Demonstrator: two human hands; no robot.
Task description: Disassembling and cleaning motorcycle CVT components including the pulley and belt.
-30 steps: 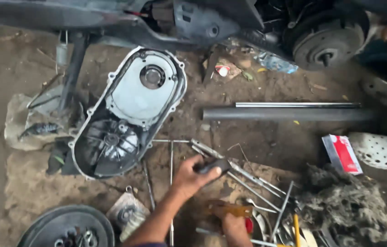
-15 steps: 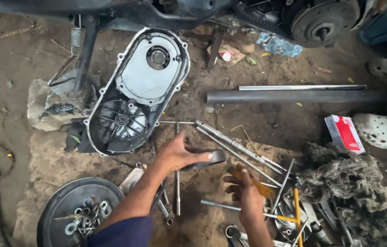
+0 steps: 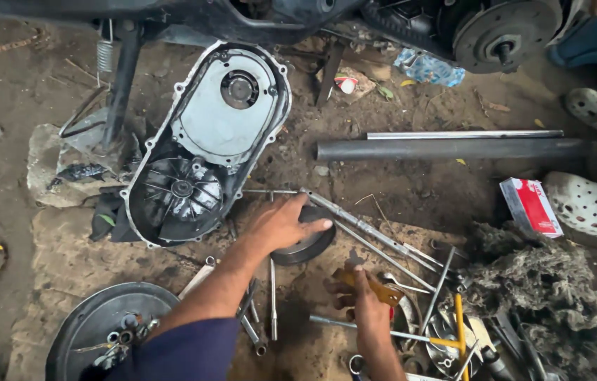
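Right hand nearest the camera, grip closed on an orange handle among tools. Farther out, left hand lies flat, fingers spread, on a dark disc — just below-right of the cover.

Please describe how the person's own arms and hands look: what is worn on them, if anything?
Both hands are bare, with no gloves, rings or watch to be seen. The left hand continues into a bare forearm; a dark blue sleeve covers the upper arm. The right hand has a bare wrist and forearm; no sleeve shows.
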